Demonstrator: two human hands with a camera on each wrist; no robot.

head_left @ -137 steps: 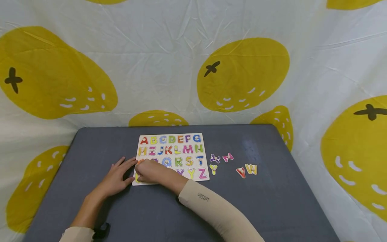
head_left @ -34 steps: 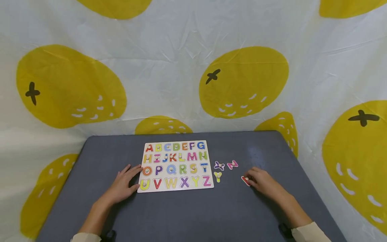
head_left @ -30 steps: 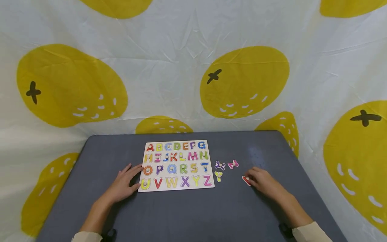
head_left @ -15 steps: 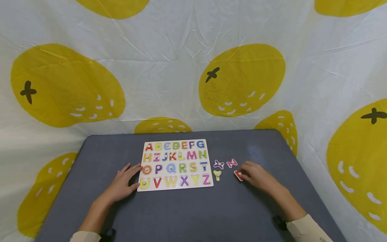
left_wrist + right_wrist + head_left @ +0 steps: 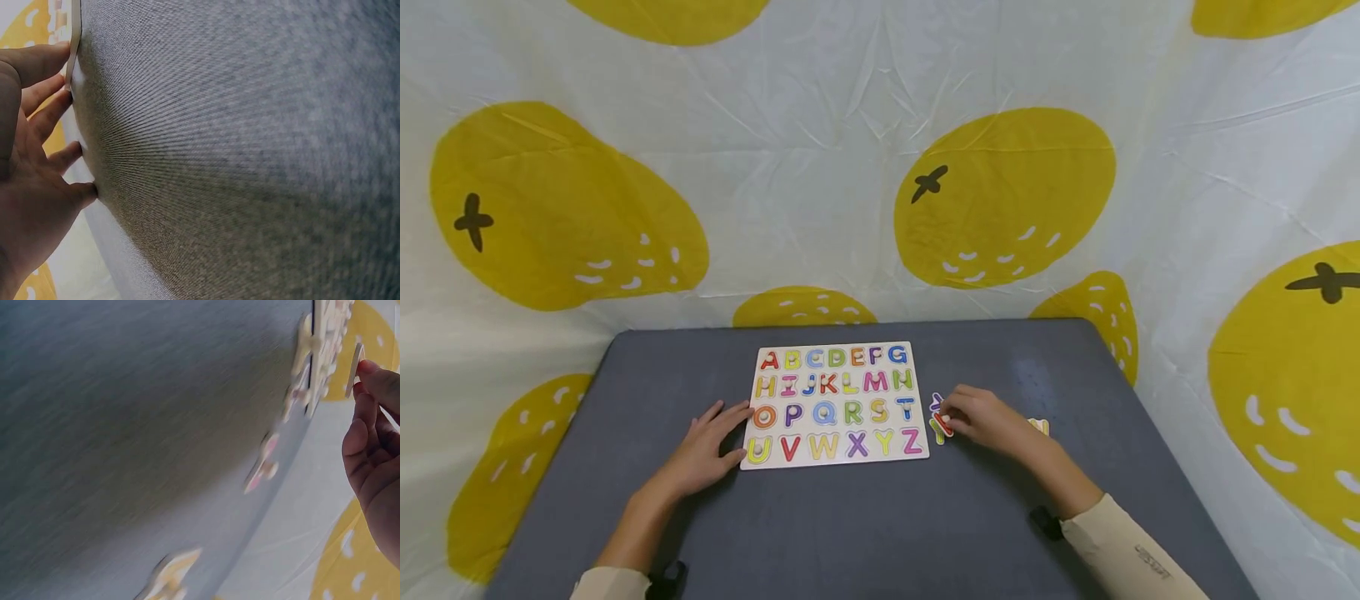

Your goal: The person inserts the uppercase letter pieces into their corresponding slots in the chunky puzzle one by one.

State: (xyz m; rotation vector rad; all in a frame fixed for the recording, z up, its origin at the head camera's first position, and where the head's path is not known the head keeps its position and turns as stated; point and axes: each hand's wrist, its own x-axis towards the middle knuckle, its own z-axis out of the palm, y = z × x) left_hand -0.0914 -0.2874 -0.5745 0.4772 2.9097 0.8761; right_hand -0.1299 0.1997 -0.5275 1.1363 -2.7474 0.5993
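My right hand (image 5: 992,423) pinches a red letter V puzzle piece (image 5: 943,427) by its knob. In the right wrist view this V piece (image 5: 354,372) is held up off the table. Below it in the head view lie a purple X piece (image 5: 936,402) and a yellow Y piece (image 5: 937,432), both partly covered. The alphabet puzzle board (image 5: 835,427) carries knobbed letters A through U; its V recess (image 5: 790,448) and the others to the right show bare printed letters. My left hand (image 5: 703,450) spreads its fingers, touching the board's left edge, also seen in the left wrist view.
A yellow W piece (image 5: 1040,425) lies on the dark grey table (image 5: 820,533), partly behind my right wrist. The pink Z piece (image 5: 261,462) shows in the right wrist view, hidden by my hand in the head view. A lemon-print cloth (image 5: 820,208) hangs behind.
My right hand left the board, took the V piece from the table at the right, and carried it left to just beside the board. My left hand stays at the board's edge.
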